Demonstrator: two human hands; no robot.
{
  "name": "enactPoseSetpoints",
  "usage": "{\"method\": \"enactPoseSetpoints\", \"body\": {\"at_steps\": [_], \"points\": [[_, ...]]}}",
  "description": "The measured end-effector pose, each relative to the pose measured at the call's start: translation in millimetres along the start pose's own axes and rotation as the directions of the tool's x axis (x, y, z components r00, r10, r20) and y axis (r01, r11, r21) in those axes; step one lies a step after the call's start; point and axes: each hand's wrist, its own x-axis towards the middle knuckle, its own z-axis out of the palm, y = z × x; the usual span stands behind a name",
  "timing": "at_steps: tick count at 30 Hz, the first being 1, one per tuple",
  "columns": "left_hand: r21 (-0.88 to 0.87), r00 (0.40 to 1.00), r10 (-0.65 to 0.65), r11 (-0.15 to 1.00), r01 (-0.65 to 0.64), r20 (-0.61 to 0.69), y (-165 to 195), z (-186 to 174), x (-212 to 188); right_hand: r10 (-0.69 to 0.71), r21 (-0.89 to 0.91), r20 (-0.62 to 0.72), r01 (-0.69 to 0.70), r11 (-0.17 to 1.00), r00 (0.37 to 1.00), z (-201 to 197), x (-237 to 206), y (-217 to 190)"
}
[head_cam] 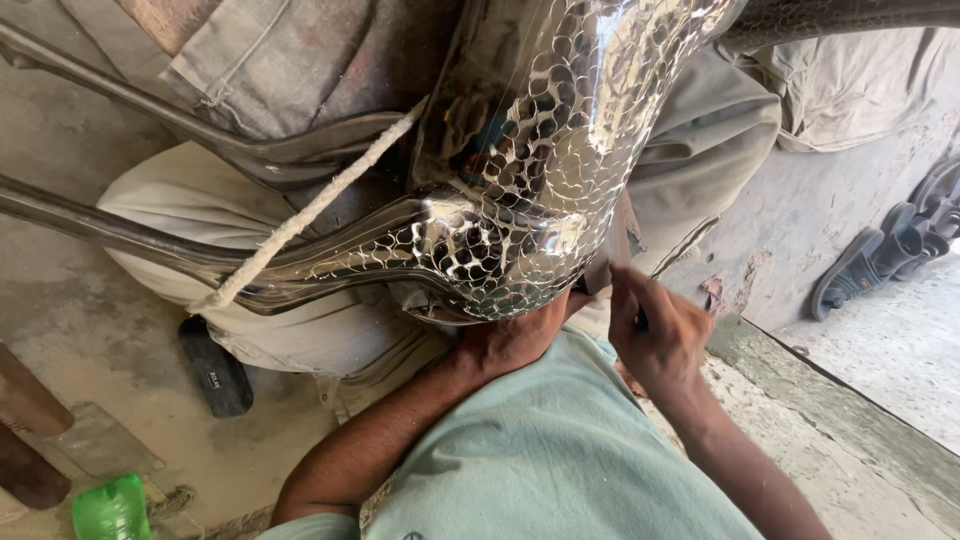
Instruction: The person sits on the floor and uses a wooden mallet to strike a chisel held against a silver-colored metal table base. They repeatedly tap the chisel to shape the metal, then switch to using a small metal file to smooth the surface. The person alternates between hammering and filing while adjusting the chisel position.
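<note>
A large shiny metal piece [520, 150] with a hammered scale pattern fills the middle of the head view, curving down from the top. My left hand [510, 335] presses against its lower edge from below, fingers hidden behind the metal. My right hand [655, 335] is closed on a thin dark tool [622, 255] whose tip rests by the metal's lower right edge. A pale rope [310, 215] runs diagonally across the metal's left part. My legs in beige trousers [200, 215] lie under the piece.
A dark flat block [215, 372] lies on the dusty floor at left. A green plastic bottle [110, 510] stands at bottom left. Dark sandals [880, 255] rest at right past a concrete ledge [830, 400]. Metal rods [90, 225] extend left.
</note>
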Motion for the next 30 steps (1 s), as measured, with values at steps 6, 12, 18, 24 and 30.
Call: {"method": "enactPoseSetpoints", "body": {"at_steps": [6, 12, 18, 24, 30], "points": [[-0.004, 0.995, -0.025, 1.000, 0.025, -0.092, 1, -7, -2, 0.032, -0.005, -0.035, -0.032, 0.999, 0.999, 3, -4, -4], [-0.185, 0.993, -0.060, 0.982, 0.040, -0.100, 2, -10, 2, -0.026, 0.014, -0.050, 0.027, 1.000, 0.998, 0, 7, -5], [-0.022, 0.998, -0.013, 1.000, 0.012, -0.061, 1, -6, -2, -0.014, 0.029, -0.048, 0.015, 0.999, 0.999, 5, 11, 0], [-0.026, 0.999, -0.018, 1.000, 0.017, -0.047, 2, -8, 1, -0.033, 0.017, -0.050, 0.034, 0.999, 0.998, -5, 11, -12], [0.302, 0.998, 0.060, 0.952, -0.050, -0.025, 2, -10, 3, -0.003, 0.006, -0.064, 0.003, 1.000, 0.998, 2, 24, -14]]}}
